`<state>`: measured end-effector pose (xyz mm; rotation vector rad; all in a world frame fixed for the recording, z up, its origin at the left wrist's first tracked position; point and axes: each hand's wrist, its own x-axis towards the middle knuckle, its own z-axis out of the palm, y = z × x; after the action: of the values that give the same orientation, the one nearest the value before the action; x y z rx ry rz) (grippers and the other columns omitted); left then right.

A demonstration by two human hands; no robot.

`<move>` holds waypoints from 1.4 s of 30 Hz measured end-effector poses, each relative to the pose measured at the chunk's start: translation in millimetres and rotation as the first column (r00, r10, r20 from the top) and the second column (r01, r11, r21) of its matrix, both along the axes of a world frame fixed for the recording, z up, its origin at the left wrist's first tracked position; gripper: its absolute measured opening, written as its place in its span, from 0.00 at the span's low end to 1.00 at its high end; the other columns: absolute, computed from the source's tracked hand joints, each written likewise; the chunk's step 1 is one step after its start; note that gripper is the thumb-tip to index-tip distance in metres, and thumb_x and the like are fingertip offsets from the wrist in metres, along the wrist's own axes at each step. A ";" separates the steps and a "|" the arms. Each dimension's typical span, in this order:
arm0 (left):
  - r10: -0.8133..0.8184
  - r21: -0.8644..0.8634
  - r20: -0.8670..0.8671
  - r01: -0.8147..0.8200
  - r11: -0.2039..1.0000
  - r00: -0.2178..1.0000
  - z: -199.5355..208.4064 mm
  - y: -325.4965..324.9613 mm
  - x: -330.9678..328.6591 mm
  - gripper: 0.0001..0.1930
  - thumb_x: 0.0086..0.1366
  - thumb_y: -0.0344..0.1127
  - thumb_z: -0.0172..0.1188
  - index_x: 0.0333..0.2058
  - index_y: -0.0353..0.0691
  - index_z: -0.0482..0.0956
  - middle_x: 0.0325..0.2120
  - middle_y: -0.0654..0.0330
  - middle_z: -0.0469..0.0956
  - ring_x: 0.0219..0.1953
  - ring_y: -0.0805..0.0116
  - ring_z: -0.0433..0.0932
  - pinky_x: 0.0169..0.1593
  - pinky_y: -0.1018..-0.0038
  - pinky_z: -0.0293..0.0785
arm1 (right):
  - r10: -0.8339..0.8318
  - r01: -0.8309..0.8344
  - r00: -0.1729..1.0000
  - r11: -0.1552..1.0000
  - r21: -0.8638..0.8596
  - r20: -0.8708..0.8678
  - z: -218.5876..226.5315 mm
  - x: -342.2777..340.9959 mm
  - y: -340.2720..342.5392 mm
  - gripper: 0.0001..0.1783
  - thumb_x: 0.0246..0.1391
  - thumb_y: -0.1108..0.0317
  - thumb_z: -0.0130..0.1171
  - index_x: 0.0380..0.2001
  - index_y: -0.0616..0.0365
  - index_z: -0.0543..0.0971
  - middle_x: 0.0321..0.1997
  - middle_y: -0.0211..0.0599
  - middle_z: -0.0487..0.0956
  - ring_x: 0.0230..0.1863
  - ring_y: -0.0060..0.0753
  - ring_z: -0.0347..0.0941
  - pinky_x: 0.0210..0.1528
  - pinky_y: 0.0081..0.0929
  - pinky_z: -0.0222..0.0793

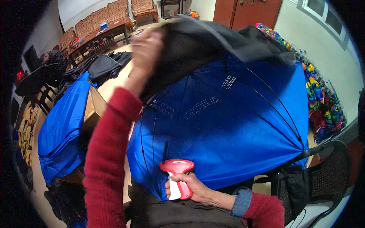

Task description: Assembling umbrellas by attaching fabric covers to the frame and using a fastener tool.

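my right hand [188, 186] is wrapped around the handle of a red-and-white pistol-grip tool [177, 166], just above the near edge of a blue umbrella canopy [243, 148] that lies spread before me, its thin black ribs [270, 89] showing. my left hand [146, 49] is raised at the edge of black fabric [205, 38] arching over the far side; it's too blurred to tell whether it grips.

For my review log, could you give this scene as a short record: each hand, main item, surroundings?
Left hand: raised, blurred, at the edge of black fabric; grip unclear
Right hand: closed around a red-and-white handheld tool
Main item: blue ribbed canopy, spread in front of the person
Left side: more blue fabric
Right side: black chair, multicoloured bundles
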<state>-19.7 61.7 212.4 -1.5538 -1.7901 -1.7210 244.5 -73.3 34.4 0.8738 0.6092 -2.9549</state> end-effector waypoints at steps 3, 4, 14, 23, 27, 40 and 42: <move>0.157 -0.016 0.161 -0.157 0.988 0.974 -37.2 -35.9 -69.3 0.15 0.63 0.39 0.49 0.20 0.36 0.68 0.14 0.68 0.60 0.21 0.80 0.56 0.23 0.77 0.52 | -0.019 0.019 1.000 0.999 0.039 -0.014 7.1 -0.2 3.4 0.12 0.49 0.67 0.54 0.35 0.63 0.69 0.28 0.44 0.77 0.26 0.36 0.76 0.30 0.35 0.76; 0.223 -0.080 0.264 -0.209 0.975 0.938 -61.1 -56.8 -73.3 0.15 0.62 0.40 0.49 0.21 0.35 0.69 0.15 0.68 0.61 0.21 0.80 0.56 0.23 0.76 0.53 | -0.031 0.032 0.999 0.998 0.053 -0.019 9.5 -0.3 4.8 0.12 0.49 0.67 0.54 0.35 0.63 0.69 0.28 0.44 0.77 0.26 0.36 0.76 0.30 0.34 0.76; -0.296 0.182 0.950 0.590 0.787 0.101 -173.9 -68.3 18.2 0.10 0.61 0.41 0.53 0.28 0.39 0.73 0.17 0.66 0.68 0.16 0.75 0.66 0.21 0.78 0.63 | -0.088 0.081 0.996 0.970 0.228 0.022 20.8 4.4 19.5 0.13 0.48 0.70 0.52 0.37 0.65 0.68 0.28 0.45 0.76 0.27 0.38 0.76 0.31 0.37 0.76; -0.174 0.135 0.985 0.680 0.721 -0.011 -216.7 -3.3 35.3 0.07 0.57 0.37 0.56 0.27 0.42 0.70 0.16 0.64 0.68 0.16 0.73 0.67 0.19 0.76 0.65 | -0.138 0.087 0.974 0.960 0.268 0.178 26.5 14.9 34.2 0.13 0.48 0.70 0.52 0.36 0.65 0.67 0.27 0.46 0.75 0.28 0.38 0.76 0.30 0.38 0.76; -0.042 -0.083 0.984 0.659 0.747 0.172 -230.7 -12.8 55.3 0.14 0.59 0.39 0.52 0.42 0.41 0.69 0.19 0.67 0.64 0.15 0.78 0.60 0.17 0.82 0.55 | -0.196 0.092 0.935 0.940 0.330 0.296 44.1 15.8 51.7 0.13 0.47 0.69 0.53 0.36 0.65 0.67 0.27 0.46 0.75 0.27 0.38 0.76 0.30 0.38 0.76; -0.207 0.019 0.955 0.652 0.758 0.213 -242.3 -26.6 50.3 0.13 0.60 0.43 0.54 0.36 0.39 0.69 0.23 0.60 0.71 0.16 0.73 0.69 0.16 0.77 0.66 | -0.296 0.021 0.920 0.690 0.724 0.256 50.2 -46.8 187.5 0.14 0.51 0.66 0.51 0.38 0.62 0.66 0.26 0.46 0.76 0.24 0.40 0.76 0.27 0.36 0.77; -0.210 0.004 0.946 0.638 0.770 0.246 -243.4 -26.8 50.3 0.14 0.60 0.44 0.54 0.36 0.39 0.69 0.23 0.60 0.71 0.16 0.74 0.68 0.16 0.78 0.65 | -0.395 0.217 0.914 0.678 0.702 0.098 21.6 -61.1 197.3 0.12 0.54 0.66 0.47 0.39 0.62 0.66 0.26 0.46 0.75 0.24 0.40 0.76 0.27 0.37 0.76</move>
<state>30.6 34.9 -31.0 -1.3468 -2.4249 -3.1912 183.4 124.0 56.0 1.4885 1.7569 -2.7910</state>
